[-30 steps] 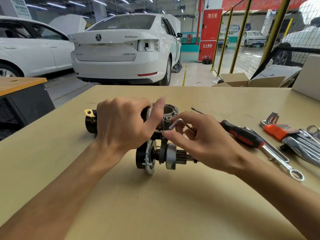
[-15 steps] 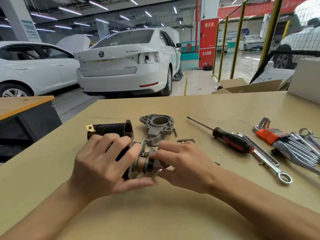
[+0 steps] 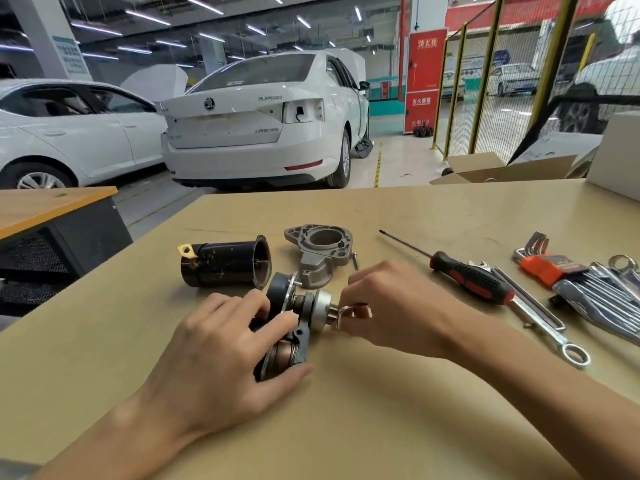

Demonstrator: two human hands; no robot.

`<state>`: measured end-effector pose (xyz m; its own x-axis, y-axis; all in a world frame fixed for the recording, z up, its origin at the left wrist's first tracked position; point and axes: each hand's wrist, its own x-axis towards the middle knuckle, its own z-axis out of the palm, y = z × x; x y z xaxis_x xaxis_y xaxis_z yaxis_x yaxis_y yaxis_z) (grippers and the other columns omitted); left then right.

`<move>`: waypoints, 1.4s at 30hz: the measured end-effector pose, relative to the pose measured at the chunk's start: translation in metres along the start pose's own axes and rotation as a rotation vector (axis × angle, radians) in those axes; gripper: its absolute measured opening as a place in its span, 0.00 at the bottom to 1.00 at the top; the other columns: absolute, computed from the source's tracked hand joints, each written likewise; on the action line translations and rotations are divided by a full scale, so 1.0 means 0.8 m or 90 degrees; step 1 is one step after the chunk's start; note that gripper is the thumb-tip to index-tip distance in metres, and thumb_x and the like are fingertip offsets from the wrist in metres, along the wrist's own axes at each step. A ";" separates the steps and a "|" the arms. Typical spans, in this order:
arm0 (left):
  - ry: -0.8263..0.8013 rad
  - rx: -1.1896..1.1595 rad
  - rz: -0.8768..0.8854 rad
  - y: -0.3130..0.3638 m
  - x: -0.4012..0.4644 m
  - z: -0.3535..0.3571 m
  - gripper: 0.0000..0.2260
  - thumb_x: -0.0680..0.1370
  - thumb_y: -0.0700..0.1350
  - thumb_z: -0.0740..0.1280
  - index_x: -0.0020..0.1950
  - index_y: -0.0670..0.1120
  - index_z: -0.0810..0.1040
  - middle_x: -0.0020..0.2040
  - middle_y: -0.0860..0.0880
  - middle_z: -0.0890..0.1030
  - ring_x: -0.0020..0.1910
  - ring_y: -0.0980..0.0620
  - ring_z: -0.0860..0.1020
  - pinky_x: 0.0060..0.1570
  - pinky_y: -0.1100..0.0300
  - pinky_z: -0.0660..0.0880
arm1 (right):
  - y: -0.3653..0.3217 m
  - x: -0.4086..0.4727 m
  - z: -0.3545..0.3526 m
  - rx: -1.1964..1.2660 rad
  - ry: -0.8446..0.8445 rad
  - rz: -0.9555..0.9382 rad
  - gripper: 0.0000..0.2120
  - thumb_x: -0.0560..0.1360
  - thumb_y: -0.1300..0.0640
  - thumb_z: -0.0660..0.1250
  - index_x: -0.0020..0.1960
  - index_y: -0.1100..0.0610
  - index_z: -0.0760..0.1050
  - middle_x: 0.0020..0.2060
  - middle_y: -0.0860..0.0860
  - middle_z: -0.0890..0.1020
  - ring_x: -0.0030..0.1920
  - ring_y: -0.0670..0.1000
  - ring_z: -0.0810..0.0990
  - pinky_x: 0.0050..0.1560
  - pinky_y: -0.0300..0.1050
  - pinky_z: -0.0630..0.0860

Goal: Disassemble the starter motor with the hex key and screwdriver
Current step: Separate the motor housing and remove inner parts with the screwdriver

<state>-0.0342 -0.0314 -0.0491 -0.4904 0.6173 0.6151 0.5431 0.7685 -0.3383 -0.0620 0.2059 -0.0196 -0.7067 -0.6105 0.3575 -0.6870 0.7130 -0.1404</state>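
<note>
The starter motor lies in parts on the tan table (image 3: 346,427). My left hand (image 3: 221,355) grips the inner drive assembly (image 3: 298,317), a dark plate with shaft, lever and silver clutch. My right hand (image 3: 391,306) holds a bent silver hex key (image 3: 353,311) at the shaft end of that assembly. The black motor housing (image 3: 225,265) lies on its side behind my left hand. The grey cast nose housing (image 3: 320,251) sits further back, with a loose bolt (image 3: 355,260) beside it. The red-and-black screwdriver (image 3: 467,280) lies to the right.
A combination spanner (image 3: 554,337), an orange holder of hex keys (image 3: 550,266) and more spanners (image 3: 609,299) lie at the right. Cardboard boxes (image 3: 491,171) stand at the far edge. White cars (image 3: 263,119) and a fence are beyond the table.
The nose housing and black motor housing now lie apart on the table. My hands have drawn the inner assembly nearer to me, and the hex key sits at its shaft end.
</note>
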 end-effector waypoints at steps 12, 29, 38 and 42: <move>-0.221 -0.103 -0.102 0.013 0.022 -0.013 0.20 0.70 0.65 0.63 0.39 0.49 0.81 0.64 0.43 0.76 0.27 0.49 0.77 0.26 0.59 0.75 | -0.010 -0.004 0.005 0.013 -0.110 0.098 0.13 0.78 0.49 0.65 0.44 0.58 0.80 0.30 0.53 0.74 0.32 0.56 0.73 0.31 0.46 0.68; -0.031 -0.654 -0.535 -0.007 0.037 0.012 0.22 0.65 0.68 0.66 0.42 0.50 0.80 0.43 0.50 0.81 0.49 0.51 0.78 0.53 0.52 0.71 | -0.029 0.008 0.048 0.250 0.181 0.102 0.07 0.79 0.54 0.68 0.52 0.55 0.84 0.42 0.49 0.86 0.42 0.47 0.80 0.43 0.43 0.75; -0.053 -0.662 -0.552 0.000 0.038 0.010 0.24 0.64 0.69 0.65 0.46 0.52 0.80 0.50 0.47 0.80 0.54 0.50 0.77 0.54 0.53 0.70 | -0.037 0.014 0.065 0.376 0.275 0.153 0.07 0.76 0.60 0.69 0.41 0.61 0.82 0.29 0.55 0.79 0.33 0.54 0.72 0.32 0.40 0.67; -0.053 -0.733 -0.559 0.004 0.045 0.006 0.23 0.66 0.67 0.67 0.45 0.49 0.80 0.45 0.43 0.80 0.47 0.44 0.79 0.53 0.45 0.73 | -0.036 0.015 0.062 0.347 0.316 0.132 0.05 0.74 0.64 0.69 0.41 0.60 0.84 0.31 0.53 0.81 0.33 0.52 0.72 0.32 0.34 0.66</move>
<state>-0.0532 -0.0058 -0.0317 -0.9625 0.0663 0.2631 0.2689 0.3632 0.8921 -0.0589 0.1607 -0.0567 -0.7604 -0.1643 0.6284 -0.6253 0.4468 -0.6398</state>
